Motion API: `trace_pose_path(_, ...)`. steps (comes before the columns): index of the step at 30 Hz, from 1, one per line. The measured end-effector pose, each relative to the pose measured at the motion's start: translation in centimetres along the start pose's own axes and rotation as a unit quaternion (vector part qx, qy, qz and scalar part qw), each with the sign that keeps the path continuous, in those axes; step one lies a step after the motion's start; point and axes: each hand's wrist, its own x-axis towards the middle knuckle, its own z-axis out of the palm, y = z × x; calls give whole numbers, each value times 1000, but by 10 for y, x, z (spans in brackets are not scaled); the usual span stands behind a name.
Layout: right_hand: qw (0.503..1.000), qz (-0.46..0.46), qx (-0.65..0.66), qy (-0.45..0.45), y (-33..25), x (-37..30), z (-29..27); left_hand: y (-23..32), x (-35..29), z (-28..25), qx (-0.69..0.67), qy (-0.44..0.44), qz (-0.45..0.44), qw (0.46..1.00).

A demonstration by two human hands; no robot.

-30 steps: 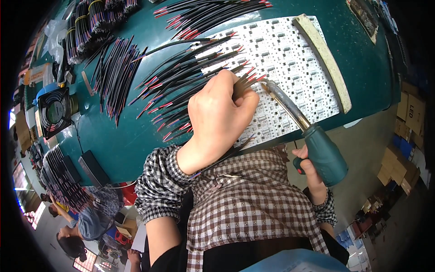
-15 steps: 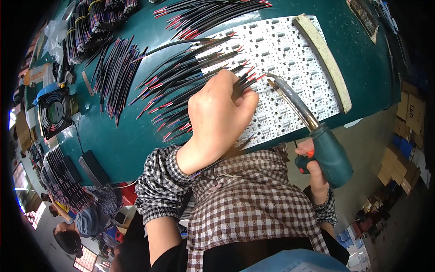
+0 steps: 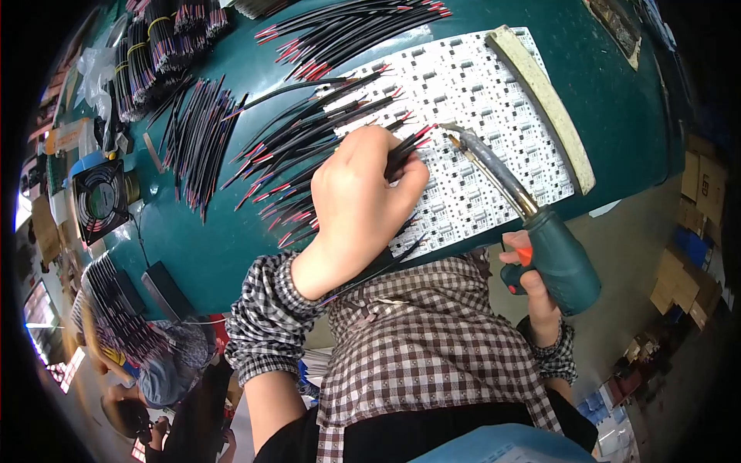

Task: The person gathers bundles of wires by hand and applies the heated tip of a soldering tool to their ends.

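The fingers [image 3: 409,184] of the left hand [image 3: 351,189] are clamped together on several black-sheathed wires [image 3: 400,157]. These wires lie between the thumb and the curled fingers, their red tips projecting beyond the grip to the right and far side, above a white circuit-board sheet [image 3: 505,104]. The metal end of a green soldering gun [image 3: 563,262] meets or nearly meets the foremost red tip; contact cannot be told. The right hand [image 3: 542,302], near and to the right, is closed around the gun's handle, 1 finger at the orange-red trigger.

Left of the grip, loose wires [image 3: 289,148] fan out, some overlapping the sheet's left edge. A pale, dark-edged bar [image 3: 549,116] lies along the sheet's right side. Farther out on the green table [image 3: 629,123] are 2 more groups: a far pile [image 3: 347,32] and a left pile [image 3: 199,147]. At far left stands a black fan [image 3: 100,202].
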Motion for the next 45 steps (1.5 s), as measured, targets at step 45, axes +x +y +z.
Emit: trace_pose_path(45,996,-32,-73,-27,1,-3,-5,6,7,-4,-1,-13,-56,998)
